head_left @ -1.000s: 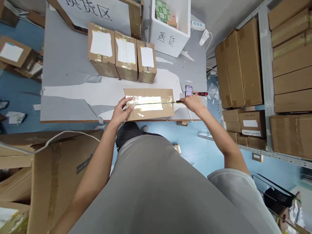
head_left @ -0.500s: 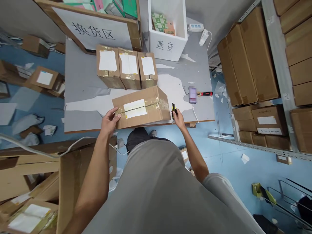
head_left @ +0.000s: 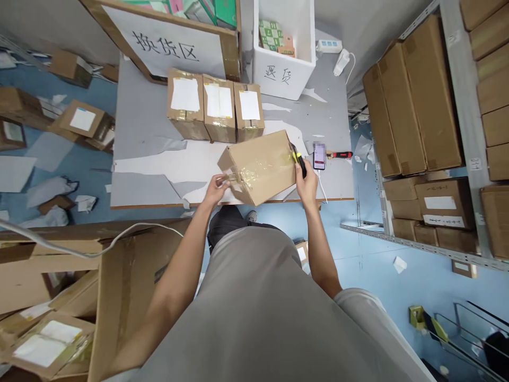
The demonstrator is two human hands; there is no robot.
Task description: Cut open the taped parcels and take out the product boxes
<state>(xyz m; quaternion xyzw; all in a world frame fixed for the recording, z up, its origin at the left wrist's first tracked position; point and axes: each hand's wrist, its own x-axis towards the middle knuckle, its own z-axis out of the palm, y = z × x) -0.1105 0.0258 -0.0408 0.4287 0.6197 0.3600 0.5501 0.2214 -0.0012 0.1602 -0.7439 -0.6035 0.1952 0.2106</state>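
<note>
A taped cardboard box [head_left: 264, 162] lies tilted near the front edge of the table, plain side up, with shiny clear tape along its left end. My left hand [head_left: 215, 191] is closed at that left end, its fingertips against the taped edge; exactly what they pinch is partly hidden. In my right hand [head_left: 307, 184] is a black and yellow utility knife [head_left: 299, 161], held against the box's right end. The blade's tip is hard to make out.
Behind the box stand three labelled cartons [head_left: 214, 109], a large marked carton [head_left: 167, 50] and a white foam bin [head_left: 283, 71]. Right of the knife lie a phone [head_left: 318, 157] with a cable and a red-black handled tool [head_left: 341, 155]. Shelving [head_left: 469, 132] rises at the right.
The box has been turned over, so its white label no longer shows. My left hand has moved right with its end. My right hand has brought the knife up to the box's right end.
</note>
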